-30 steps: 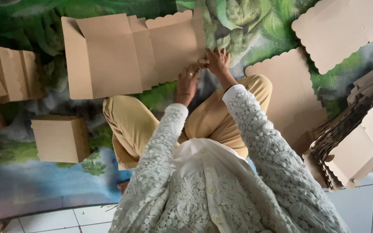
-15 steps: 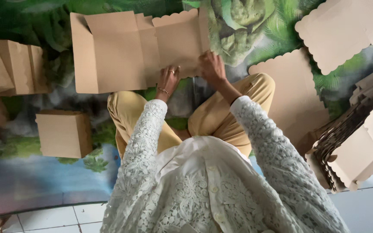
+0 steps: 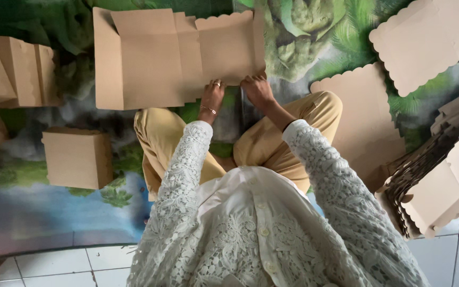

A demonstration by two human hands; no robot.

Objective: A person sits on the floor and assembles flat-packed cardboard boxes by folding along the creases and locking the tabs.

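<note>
A partly unfolded brown cardboard box blank (image 3: 155, 58) with scalloped flaps lies on the leaf-printed mat in front of my crossed legs. My left hand (image 3: 212, 95), wearing a ring and a bracelet, grips the blank's near edge with its fingers curled over it. My right hand (image 3: 256, 89) grips the same edge just to the right, near the blank's corner. Both arms are in white lace sleeves.
A folded brown box (image 3: 75, 158) sits at my left, with more folded boxes (image 3: 11, 69) farther left. Flat scalloped cardboard sheets (image 3: 359, 125) lie at the right and the far right (image 3: 426, 37). A stack of blanks (image 3: 436, 175) leans at the right edge. White floor tiles (image 3: 70, 263) show below the mat.
My left hand has slid left, away from the right one, along the blank's near edge. The right hand has dropped slightly onto that edge. The blank has shifted a little to the right.
</note>
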